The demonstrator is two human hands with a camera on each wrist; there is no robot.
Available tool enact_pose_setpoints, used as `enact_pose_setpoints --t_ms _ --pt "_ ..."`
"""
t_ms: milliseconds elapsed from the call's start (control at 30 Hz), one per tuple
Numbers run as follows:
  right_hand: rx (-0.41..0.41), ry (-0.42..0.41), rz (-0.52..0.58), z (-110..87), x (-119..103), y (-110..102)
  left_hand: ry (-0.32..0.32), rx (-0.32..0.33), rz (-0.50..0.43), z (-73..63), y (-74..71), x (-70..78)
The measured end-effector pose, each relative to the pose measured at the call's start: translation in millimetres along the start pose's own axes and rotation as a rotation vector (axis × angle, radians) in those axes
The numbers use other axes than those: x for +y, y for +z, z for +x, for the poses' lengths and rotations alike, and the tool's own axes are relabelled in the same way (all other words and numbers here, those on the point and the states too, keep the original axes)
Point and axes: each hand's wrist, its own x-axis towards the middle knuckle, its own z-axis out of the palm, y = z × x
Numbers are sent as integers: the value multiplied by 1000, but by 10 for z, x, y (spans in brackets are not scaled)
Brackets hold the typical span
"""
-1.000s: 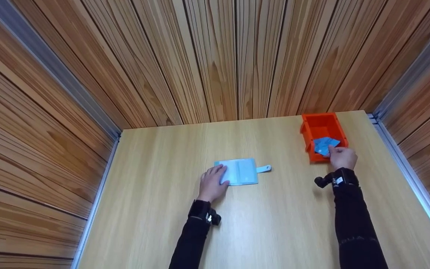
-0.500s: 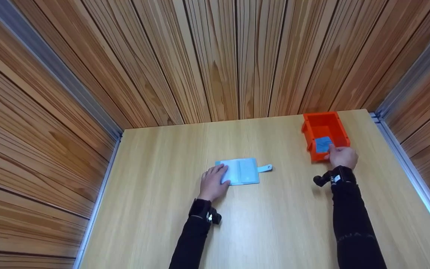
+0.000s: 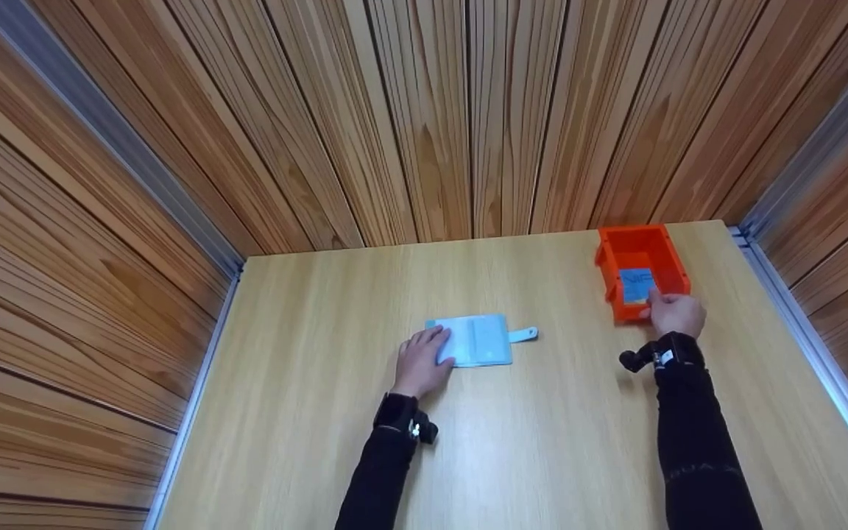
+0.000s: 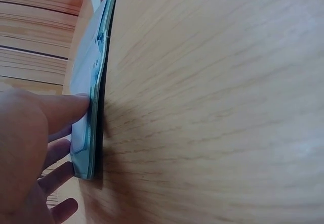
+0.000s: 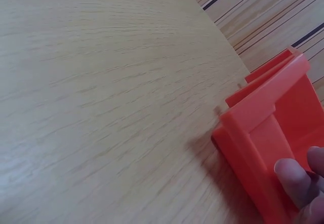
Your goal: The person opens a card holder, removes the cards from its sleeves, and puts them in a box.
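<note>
Spread on the table in the head view is a light blue card wallet (image 3: 474,341), opened out, its strap (image 3: 524,335) pointing right. My left hand (image 3: 422,362) rests on its left end. In the left wrist view the thumb (image 4: 71,107) presses near the wallet's front edge, and the other fingers lie at its end. At the far right my right hand (image 3: 678,315) reaches over the near wall of an orange bin (image 3: 641,250). Its thumb and finger pinch the near corner of a blue card (image 3: 637,285) with dark lettering. The right wrist view shows curled fingertips (image 5: 292,178) inside the bin wall, without the card.
The light wood table (image 3: 336,427) bears the wallet and the bin. A wood-panelled wall (image 3: 439,118) rises behind the bin, with panels on both sides. Metal rails (image 3: 814,361) border the table left and right. Black cameras (image 3: 637,358) project from the wrists.
One second ago several blue cards fanned out at the right fingertips, above the bin. Now one lettered card shows, lying squarer and lower in the bin. The left hand stays in place.
</note>
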Motion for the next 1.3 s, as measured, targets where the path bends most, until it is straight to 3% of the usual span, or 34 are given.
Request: enact_pose_setpoints --t_ms 200,300,400,567,800,967,1100,1300 --pt "45 -61 21 -58 -110 28 12 14 -4 -2 4 -16" --pt "91 -171 28 -146 -275 108 16 22 -10 -7 -9 -25" --pt "109 -349 23 -242 -446 272 25 30 -7 -15 -17 -36" --pt "-23 -564 -5 -454 -637 644 18 17 -3 -26 4 -60" --pt "-342 -595 -120 -774 -695 1173 12 14 -11 -23 -9 -57" --pt "-499 -620 -243 -919 -623 1466 10 13 -24 -13 -4 -46" --pt "-548 -673 -353 -967 -548 1592 12 9 -31 -7 8 -37" --pt "-535 -743 -510 -974 -461 1622 11 -1 -40 -4 7 -21"
